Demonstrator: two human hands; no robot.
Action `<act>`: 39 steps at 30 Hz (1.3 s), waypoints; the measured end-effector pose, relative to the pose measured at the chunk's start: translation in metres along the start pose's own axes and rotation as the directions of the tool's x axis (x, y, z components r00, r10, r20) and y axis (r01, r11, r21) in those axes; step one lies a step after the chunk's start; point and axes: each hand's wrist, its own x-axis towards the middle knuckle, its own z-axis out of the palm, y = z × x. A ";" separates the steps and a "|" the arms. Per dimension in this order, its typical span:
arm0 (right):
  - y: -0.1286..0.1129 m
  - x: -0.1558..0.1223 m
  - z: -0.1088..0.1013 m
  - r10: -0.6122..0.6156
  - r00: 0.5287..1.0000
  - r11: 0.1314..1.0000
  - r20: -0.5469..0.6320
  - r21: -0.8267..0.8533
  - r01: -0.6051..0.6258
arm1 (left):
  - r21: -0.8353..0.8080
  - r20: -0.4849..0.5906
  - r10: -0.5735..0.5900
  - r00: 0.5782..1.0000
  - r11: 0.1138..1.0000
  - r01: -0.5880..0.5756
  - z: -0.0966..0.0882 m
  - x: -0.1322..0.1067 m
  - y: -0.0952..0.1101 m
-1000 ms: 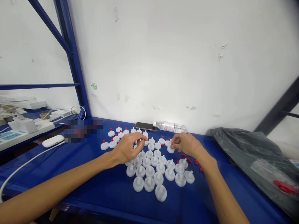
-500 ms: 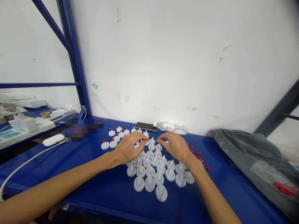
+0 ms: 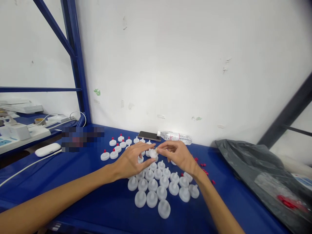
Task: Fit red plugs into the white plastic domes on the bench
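Observation:
My left hand (image 3: 130, 160) holds a white nozzle cap (image 3: 153, 153) between thumb and fingers, lifted over the others. My right hand (image 3: 179, 155) pinches at the cap's narrow tip from the right; whether a small piece sits in that pinch is hidden. Below and in front of both hands stand several white nozzle caps (image 3: 152, 185) with bare tips, spouts mostly up. Several white caps with red tips (image 3: 113, 153) stand to the left of my left hand. Small red tip covers (image 3: 204, 171) lie scattered to the right of my right wrist.
At the wall lie a phone (image 3: 149, 136) and a clear plastic bottle (image 3: 174, 137) on its side. A grey plastic bag (image 3: 240, 162) covers the right side of the blue table (image 3: 102, 201). A white device with a cable (image 3: 48, 149) and a power strip (image 3: 36, 134) are at left.
My hands have come together and a white nozzle cap is now raised between them. Earlier they were apart above the caps. The view has shifted slightly.

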 end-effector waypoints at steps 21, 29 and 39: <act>0.036 0.000 0.012 0.042 0.998 0.542 0.045 -0.840 0.015 | 0.146 -0.051 0.081 0.995 0.987 -0.073 0.000 -0.001 -0.002; 0.029 0.001 0.006 -0.021 0.998 0.751 -0.063 -0.660 -0.026 | 0.169 -0.048 0.078 0.996 0.983 -0.069 0.001 0.000 -0.005; 0.015 0.005 0.012 -0.040 0.989 0.993 -0.140 0.101 0.054 | 0.147 -0.057 0.033 0.998 0.989 -0.024 0.004 0.000 -0.009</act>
